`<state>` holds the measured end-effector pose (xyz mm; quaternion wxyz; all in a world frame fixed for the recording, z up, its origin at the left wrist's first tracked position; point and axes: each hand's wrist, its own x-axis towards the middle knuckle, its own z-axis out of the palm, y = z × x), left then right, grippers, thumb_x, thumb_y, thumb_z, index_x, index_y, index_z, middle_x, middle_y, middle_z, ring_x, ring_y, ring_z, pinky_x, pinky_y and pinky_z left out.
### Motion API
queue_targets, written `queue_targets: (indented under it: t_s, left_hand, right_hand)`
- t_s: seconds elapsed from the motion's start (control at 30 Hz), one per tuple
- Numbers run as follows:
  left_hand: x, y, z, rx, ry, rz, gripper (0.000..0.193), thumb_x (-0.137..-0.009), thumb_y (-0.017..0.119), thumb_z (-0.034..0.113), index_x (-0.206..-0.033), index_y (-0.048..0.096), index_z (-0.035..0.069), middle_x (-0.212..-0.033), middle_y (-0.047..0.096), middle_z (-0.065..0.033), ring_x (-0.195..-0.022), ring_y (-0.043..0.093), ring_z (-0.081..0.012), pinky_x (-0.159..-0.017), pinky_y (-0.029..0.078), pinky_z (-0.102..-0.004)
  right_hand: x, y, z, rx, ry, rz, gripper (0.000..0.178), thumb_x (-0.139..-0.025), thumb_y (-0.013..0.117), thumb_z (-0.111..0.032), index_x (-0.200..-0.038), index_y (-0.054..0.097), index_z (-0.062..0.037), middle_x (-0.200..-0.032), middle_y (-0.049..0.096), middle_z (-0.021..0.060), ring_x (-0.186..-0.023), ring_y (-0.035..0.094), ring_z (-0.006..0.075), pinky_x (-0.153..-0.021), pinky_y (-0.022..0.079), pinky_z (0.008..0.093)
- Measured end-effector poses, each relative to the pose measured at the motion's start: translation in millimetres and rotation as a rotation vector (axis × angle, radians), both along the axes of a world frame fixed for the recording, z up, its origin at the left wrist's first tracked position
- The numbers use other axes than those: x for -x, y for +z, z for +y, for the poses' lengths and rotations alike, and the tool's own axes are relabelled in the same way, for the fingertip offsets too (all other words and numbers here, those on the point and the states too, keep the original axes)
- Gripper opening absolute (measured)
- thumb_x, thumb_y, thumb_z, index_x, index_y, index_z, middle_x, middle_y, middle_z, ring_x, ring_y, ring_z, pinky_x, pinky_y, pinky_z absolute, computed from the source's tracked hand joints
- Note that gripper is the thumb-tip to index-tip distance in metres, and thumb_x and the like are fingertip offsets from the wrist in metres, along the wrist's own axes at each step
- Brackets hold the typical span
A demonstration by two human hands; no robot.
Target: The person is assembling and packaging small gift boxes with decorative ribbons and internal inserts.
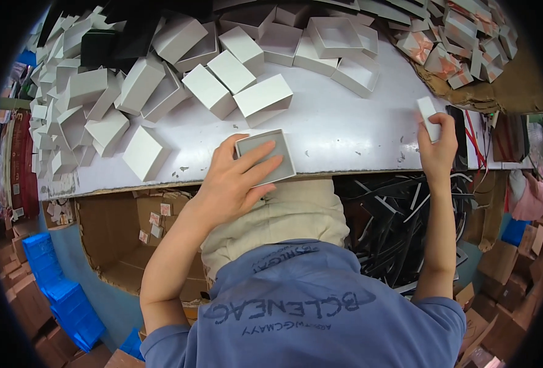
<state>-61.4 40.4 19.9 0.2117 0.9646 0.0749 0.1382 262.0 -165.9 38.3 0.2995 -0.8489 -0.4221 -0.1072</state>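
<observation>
Near the front edge of the white table [345, 138], my left hand [238, 175] grips a shallow white open box [288, 161] with a greyish inside. Its fingers reach across the opening, and part of the near wall is hidden behind them. Off to the right, raised over the table, my right hand [438, 144] pinches a small white block-shaped piece [429, 116] between thumb and fingers. What exactly this piece is, I cannot tell. Just beyond my left hand lies a loose white box [263, 98].
White boxes and lids [141, 83] pile up along the left and back. Boxes with pink ribbons [443, 64] fill a cardboard carton [461, 97] at the back right. Below the table are a cardboard box [109, 239] and black strips [400, 227]. Blue crates [63, 294] stand lower left.
</observation>
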Motion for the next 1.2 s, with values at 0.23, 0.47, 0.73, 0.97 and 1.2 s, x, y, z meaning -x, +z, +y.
queue_targets:
  t_s: [0.23,0.47,0.73,0.97,1.2]
  left_hand:
    - [-32.5,-27.2,-6.2,0.501,-0.132,-0.356,0.106,-0.056,0.081,0.012,-0.137,0.013,0.011,-0.136,0.025,-0.0220,-0.119,0.035,-0.0409,-0.094,0.040,-0.0430]
    - [-40.6,-3.5,-10.1,0.300,-0.120,-0.081,0.089,-0.055,0.080,0.012,-0.132,0.035,0.008,-0.134,0.030,-0.0199,-0.120,0.038,-0.0371,-0.095,0.038,-0.0414]
    - [-25.6,-19.4,-2.6,-0.193,-0.201,-0.216,0.068,-0.058,0.075,0.017,-0.120,0.049,0.004,-0.126,0.047,-0.0162,-0.107,0.050,-0.0308,-0.090,0.040,-0.0429]
    - [112.6,-9.5,-45.5,0.370,0.400,-0.101,0.042,-0.061,0.076,0.022,-0.092,0.058,0.000,-0.086,0.065,-0.0121,-0.075,0.064,-0.0232,-0.067,0.051,-0.0326]
    - [209.9,-18.0,-34.0,-0.059,1.173,0.295,0.060,-0.071,0.072,0.009,-0.121,0.042,-0.004,-0.111,0.055,-0.0179,-0.102,0.054,-0.0228,-0.086,0.044,-0.0331]
  right_hand:
    - [103.9,-3.8,95.1,0.030,0.490,1.240,0.028,-0.084,0.059,-0.012,-0.108,0.059,0.0016,-0.091,0.063,0.0050,-0.079,0.058,0.0086,-0.068,0.047,0.0224]
    - [125.7,1.6,74.1,0.090,0.682,0.185,0.050,-0.076,0.061,-0.009,-0.123,0.046,0.0009,-0.098,0.055,0.0166,-0.087,0.052,0.0338,-0.076,0.044,0.0373]
    - [130.3,-1.6,75.7,0.251,0.769,0.422,0.034,-0.081,0.057,-0.022,-0.107,0.056,-0.0012,-0.085,0.057,0.0152,-0.084,0.053,0.0322,-0.076,0.042,0.0386]
    - [34.6,27.7,128.0,-0.160,0.613,0.022,0.015,-0.074,0.061,-0.010,-0.088,0.058,-0.0046,-0.086,0.059,0.0126,-0.084,0.056,0.0316,-0.075,0.044,0.0393]
    - [-88.0,17.7,212.2,0.158,0.273,-0.805,0.040,-0.070,0.064,-0.014,-0.110,0.059,-0.0122,-0.111,0.052,0.0100,-0.105,0.047,0.0275,-0.081,0.040,0.0464]
